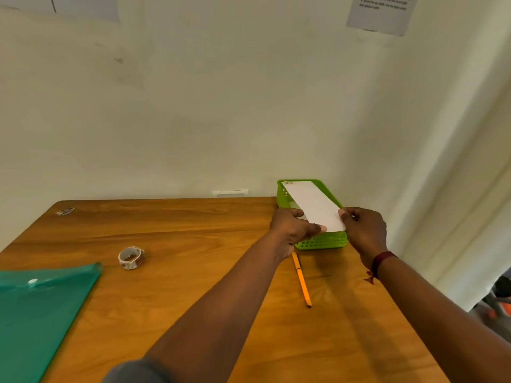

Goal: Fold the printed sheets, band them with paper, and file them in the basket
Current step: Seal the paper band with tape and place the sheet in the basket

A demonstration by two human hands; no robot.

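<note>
Filing stage. We see the folded sheet (313, 204) held over the green basket (322, 241), right of centre. The left hand (290, 226) and right hand (365, 230) each pinch its near end. We judge folding done and release outstanding; we cannot make out a paper band.

Left hand (293, 228), right hand (363, 228) pinch folded sheet (313, 204) over green basket (322, 241).

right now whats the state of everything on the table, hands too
folded sheets, folded narrow, held by the near end over the basket
left hand, pinches the sheets' near left corner
right hand, pinches the sheets' near right edge
basket, upright, open top
pencil, lying flat, untouched
tape roll, loose, untouched
folder, lying flat, untouched
</note>
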